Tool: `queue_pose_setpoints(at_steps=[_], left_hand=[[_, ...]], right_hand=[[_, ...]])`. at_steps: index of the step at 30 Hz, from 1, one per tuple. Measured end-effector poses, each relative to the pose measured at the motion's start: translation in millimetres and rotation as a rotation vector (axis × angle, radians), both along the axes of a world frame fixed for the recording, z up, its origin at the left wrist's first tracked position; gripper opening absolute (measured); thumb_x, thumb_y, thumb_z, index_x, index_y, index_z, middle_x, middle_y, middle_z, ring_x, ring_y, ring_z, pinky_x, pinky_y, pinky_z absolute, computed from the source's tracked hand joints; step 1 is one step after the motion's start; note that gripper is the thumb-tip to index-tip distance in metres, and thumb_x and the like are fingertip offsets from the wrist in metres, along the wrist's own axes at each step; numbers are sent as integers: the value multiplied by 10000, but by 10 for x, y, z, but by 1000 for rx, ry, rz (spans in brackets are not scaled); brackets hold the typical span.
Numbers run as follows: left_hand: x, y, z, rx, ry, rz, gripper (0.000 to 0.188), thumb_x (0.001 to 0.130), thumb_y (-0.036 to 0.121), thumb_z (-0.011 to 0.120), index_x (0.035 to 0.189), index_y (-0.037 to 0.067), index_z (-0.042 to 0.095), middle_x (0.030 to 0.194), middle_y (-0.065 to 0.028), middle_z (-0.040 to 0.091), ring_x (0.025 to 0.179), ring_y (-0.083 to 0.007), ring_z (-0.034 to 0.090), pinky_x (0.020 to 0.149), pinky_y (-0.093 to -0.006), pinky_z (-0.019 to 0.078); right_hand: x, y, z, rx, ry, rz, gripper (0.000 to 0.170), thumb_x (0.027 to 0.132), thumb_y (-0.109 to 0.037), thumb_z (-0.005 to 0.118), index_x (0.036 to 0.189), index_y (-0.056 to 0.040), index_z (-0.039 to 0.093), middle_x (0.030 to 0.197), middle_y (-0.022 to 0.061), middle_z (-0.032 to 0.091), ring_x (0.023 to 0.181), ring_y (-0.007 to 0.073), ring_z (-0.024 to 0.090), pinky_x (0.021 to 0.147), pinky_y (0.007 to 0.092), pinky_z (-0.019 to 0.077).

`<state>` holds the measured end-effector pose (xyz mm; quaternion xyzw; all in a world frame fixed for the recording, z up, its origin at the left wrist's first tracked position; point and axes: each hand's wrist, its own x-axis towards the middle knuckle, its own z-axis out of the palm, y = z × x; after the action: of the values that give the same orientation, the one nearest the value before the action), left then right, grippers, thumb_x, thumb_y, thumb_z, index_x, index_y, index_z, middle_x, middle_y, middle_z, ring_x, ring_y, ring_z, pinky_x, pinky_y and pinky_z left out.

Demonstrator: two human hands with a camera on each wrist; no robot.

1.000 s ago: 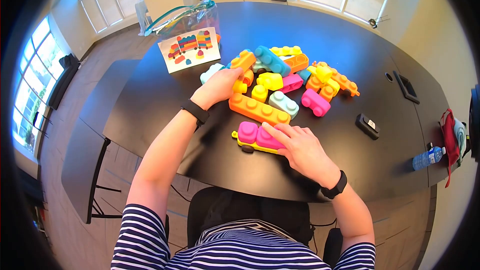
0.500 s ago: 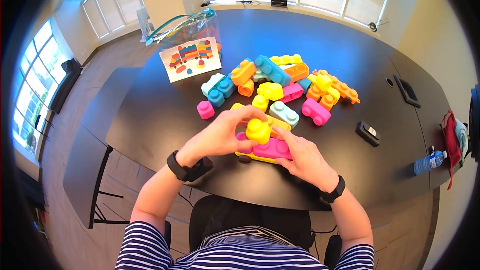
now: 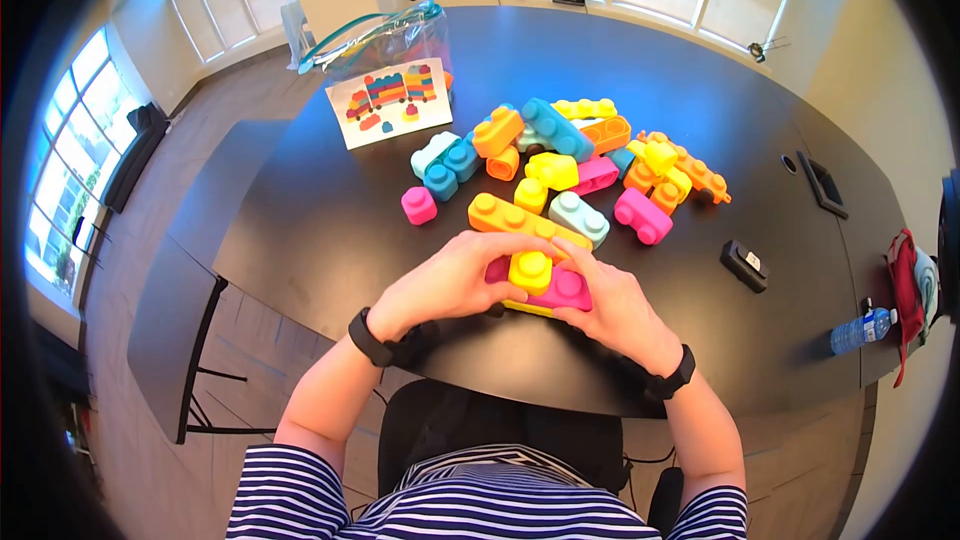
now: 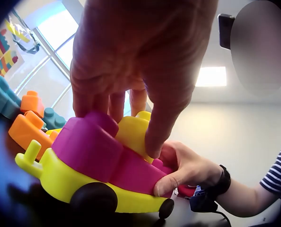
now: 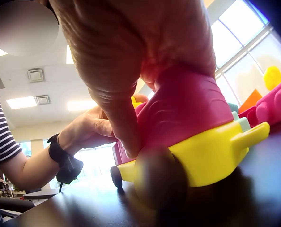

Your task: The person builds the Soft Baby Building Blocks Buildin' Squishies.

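Note:
My left hand (image 3: 440, 275) pinches a small yellow toy block (image 3: 530, 270) between thumb and fingers, low over the pink blocks. In the left wrist view that yellow block sits against the top of the pink blocks (image 4: 86, 149), which are mounted on a yellow wheeled base (image 4: 65, 177). The base has black wheels and a hitch at one end. My right hand (image 3: 625, 310) grips the other end of the pink blocks, thumb on the near side. A long orange block (image 3: 520, 220) lies just beyond both hands.
Behind lies a loose pile of blocks, with a teal block (image 3: 558, 130) on top. A single pink block (image 3: 419, 205) lies left. A picture card (image 3: 390, 105) leans on a clear bag (image 3: 400, 40). A black case (image 3: 745, 265) and water bottle (image 3: 862, 330) stand right.
My left hand has come from the pile to the pink blocks with the yellow block, then lowered it onto them. My right hand has stayed on the pink blocks.

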<state>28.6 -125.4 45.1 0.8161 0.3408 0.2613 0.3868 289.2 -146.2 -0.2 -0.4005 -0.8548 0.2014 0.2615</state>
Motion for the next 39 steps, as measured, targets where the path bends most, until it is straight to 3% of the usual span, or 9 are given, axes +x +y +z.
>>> queue_pose_setpoints(at_steps=[6,8,11,14,18,27,32,34,39], left_hand=[[-57,47,-96,117,-27,-41,600,843,-14,792,1406,143,657,1284,-136,731,1115,-369,703,970,-432,554],[-63,9,-41,32,6,-24,600,845,-16,788,1407,142,652,1302,-137,727,1147,-381,694,983,-438,549],[-84,2,-45,27,7,-18,605,842,-17,791,1407,143,648,1314,-133,721,1133,-379,695,971,-436,551],[-85,0,-52,23,12,-15,645,819,-70,791,1427,84,641,1320,-118,727,1114,-263,698,1000,-366,552],[-94,-11,-32,-24,27,-11,635,829,-59,793,1429,83,641,1338,-119,719,1140,-256,695,1019,-370,545],[-144,-37,-48,-18,-3,-1,645,829,-59,793,1437,89,636,1343,-120,711,1168,-250,688,1046,-369,530],[-170,-49,-37,-18,-18,1,637,841,-51,797,1440,94,635,1323,-124,712,1147,-238,685,1038,-362,533],[-175,-36,-41,-44,37,19,657,838,-17,822,1454,78,615,1302,-133,721,1135,-257,698,1035,-373,541],[-182,-21,-92,22,68,40,672,831,23,846,1455,54,597,1287,-151,733,1114,-303,719,1023,-400,558]], right_hand=[[144,195,165,-282,207,194,659,948,-190,800,1519,-27,515,1267,180,731,1134,316,729,989,424,562],[221,328,179,-387,305,38,350,1044,-194,706,1348,-22,677,1145,128,755,1022,174,715,927,333,563],[285,481,153,-254,344,-161,252,1005,-112,715,1237,-15,722,1086,117,734,939,198,716,851,359,571],[351,651,125,-120,94,-180,282,959,-56,723,1240,-38,729,1121,127,703,915,247,706,844,378,570],[303,751,119,8,-38,-210,273,900,-71,767,1169,-60,725,1093,154,658,1020,353,677,903,433,555],[234,980,-69,78,-135,-207,413,835,-100,844,1125,-45,555,1046,165,703,1022,394,681,870,457,543],[249,590,475,19,55,-187,461,789,-67,849,1189,-42,622,1054,164,710,991,360,704,867,439,563],[202,326,729,-125,123,-176,504,769,-66,864,1226,-38,653,1059,119,695,954,252,684,835,364,557],[182,4,784,-120,77,-57,424,782,-71,881,1155,-46,680,1037,105,658,880,270,649,802,375,546]])
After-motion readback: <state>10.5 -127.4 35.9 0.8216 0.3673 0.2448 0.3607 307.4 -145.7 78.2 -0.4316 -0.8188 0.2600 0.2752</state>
